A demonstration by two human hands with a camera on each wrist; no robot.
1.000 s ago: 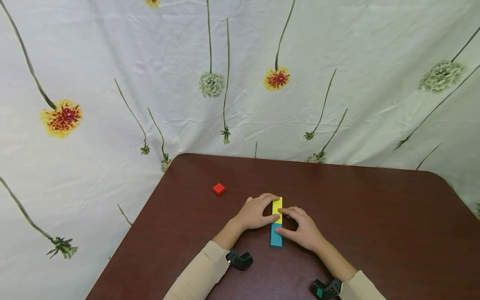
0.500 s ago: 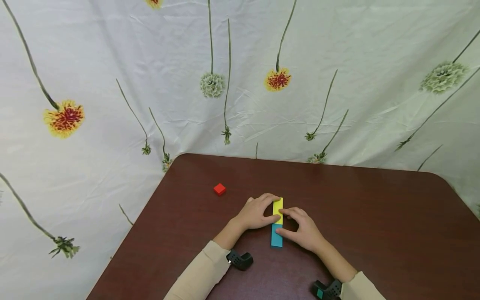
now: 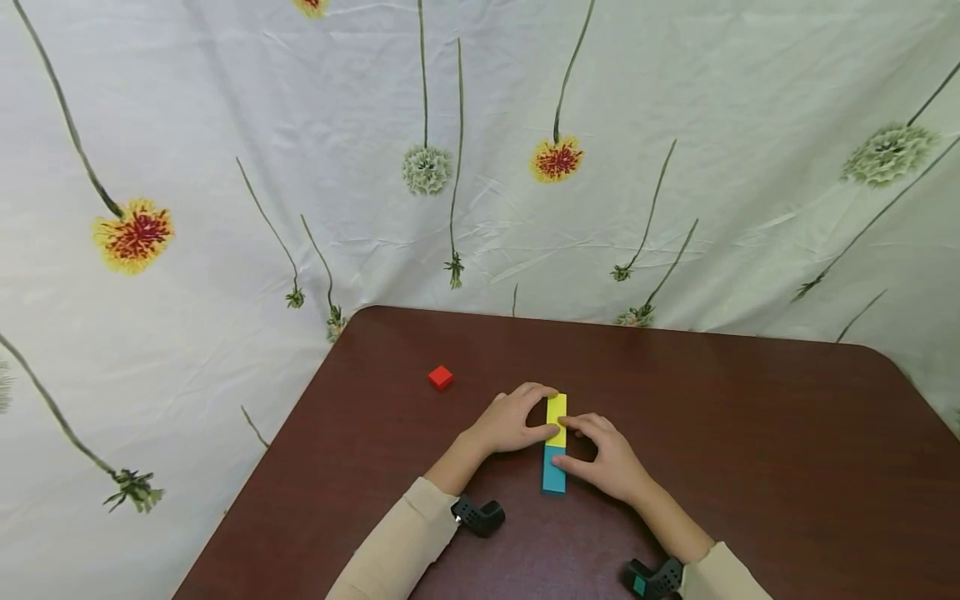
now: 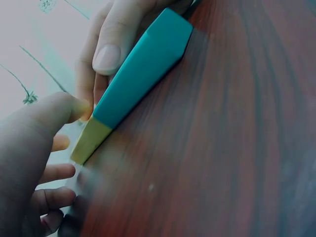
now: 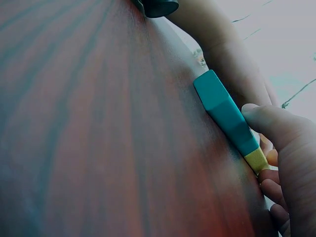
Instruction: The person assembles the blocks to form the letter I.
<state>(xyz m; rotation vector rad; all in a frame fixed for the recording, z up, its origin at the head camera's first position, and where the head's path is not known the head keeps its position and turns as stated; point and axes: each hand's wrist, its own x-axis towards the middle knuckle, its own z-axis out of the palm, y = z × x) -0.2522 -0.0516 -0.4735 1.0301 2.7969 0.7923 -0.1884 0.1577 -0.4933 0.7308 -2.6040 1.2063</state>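
Observation:
A yellow block and a blue block lie end to end in one straight row on the table, the yellow one farther away. My left hand pinches the yellow block, with the index fingertip at its far end and the thumb over it near the joint. From the right, my right hand touches both blocks, its thumb on the blue one and its index finger on the yellow one's right side. In the left wrist view, the blue block looms large and the yellow block shows beyond it.
A small red cube sits farther back, to the left of the hands. The dark brown table has rounded far corners. Behind it hangs a white cloth with printed flowers. Each wrist wears a black camera.
The left hand's fingers have shifted very slightly away from the body. Otherwise both hands and the blocks keep their places.

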